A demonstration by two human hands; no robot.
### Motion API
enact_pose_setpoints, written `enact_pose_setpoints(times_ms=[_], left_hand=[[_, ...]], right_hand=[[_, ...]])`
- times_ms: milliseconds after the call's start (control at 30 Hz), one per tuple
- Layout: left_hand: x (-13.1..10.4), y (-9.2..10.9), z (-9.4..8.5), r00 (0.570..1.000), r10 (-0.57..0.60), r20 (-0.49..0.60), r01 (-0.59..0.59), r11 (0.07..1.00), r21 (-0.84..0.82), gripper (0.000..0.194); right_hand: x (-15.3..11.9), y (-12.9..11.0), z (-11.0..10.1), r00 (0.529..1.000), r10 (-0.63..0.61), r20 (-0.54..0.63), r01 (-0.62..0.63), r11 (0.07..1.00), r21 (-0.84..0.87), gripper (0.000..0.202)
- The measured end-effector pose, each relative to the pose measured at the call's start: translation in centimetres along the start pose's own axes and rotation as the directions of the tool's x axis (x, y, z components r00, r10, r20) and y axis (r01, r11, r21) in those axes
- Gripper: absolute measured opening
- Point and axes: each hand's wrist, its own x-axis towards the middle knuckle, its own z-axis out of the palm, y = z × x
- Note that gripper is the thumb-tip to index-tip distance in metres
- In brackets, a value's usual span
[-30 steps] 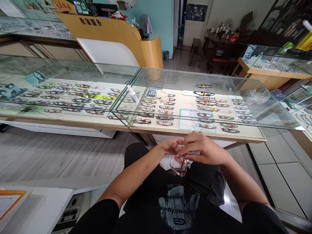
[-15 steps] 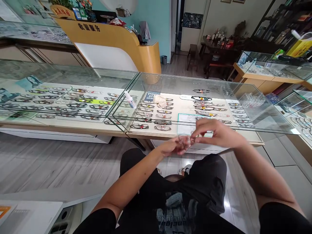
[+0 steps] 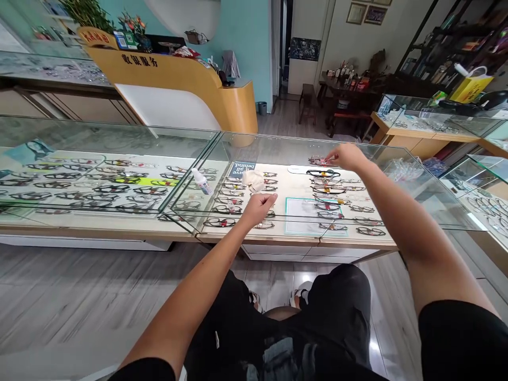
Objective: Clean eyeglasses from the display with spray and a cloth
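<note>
Right hand [image 3: 347,156]: now stretched far forward over the glass counter [image 3: 397,159], fingertips pinching the clear red-trimmed glasses [image 3: 318,160] it held at the lap a second ago.
Left hand [image 3: 259,203]: loosely curled, empty, lifted above the counter's near edge.
Crumpled cloth [image 3: 253,180]: just beyond the left hand.
Change: the glasses left the lap and are arriving on the glass top.

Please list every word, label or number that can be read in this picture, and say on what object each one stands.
"收银服务": dark characters on the front of the orange counter.
"ave", "all", "behind": partial white words, seen sideways, on the dark card in the glass case.
Red characters on the small orange sign: too blurred to read.
Tags on the displayed frames: too small to read.
</note>
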Motion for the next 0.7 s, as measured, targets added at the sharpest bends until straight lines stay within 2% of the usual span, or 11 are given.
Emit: enact_pose_setpoints(times_ms=[167, 300, 533, 700], left_hand=[[-0.3, -0.1, -0.3, 1.000, -0.001, -0.006, 0.001, 1.000, -0.018, 0.059], [-0.4, 0.2, -0.3, 1.000, -0.013, -0.018, 0.013, 1.000, -0.026, 0.061], [-0.6, 0.8, -0.3, 0.998, -0.053, -0.015, 0.052, 0.997, -0.051, 0.060], [-0.7, 0.9, -0.4, 0.999, -0.049, -0.011, 0.048, 0.997, -0.056, 0.059]], right_hand=[[2.8, 0.4, 4.4, 0.997, 0.070, 0.040, -0.070, 0.998, -0.011, 0.032], [4.2, 1.5, 6.2, 0.995, 0.085, 0.062, -0.084, 0.996, -0.015, 0.033], [5.0, 2.3, 7.7, 0.994, 0.052, 0.100, -0.054, 0.998, 0.015, 0.032], [5.1, 2.4, 7.1, 0.994, 0.057, 0.097, -0.063, 0.997, 0.055, 0.036]])
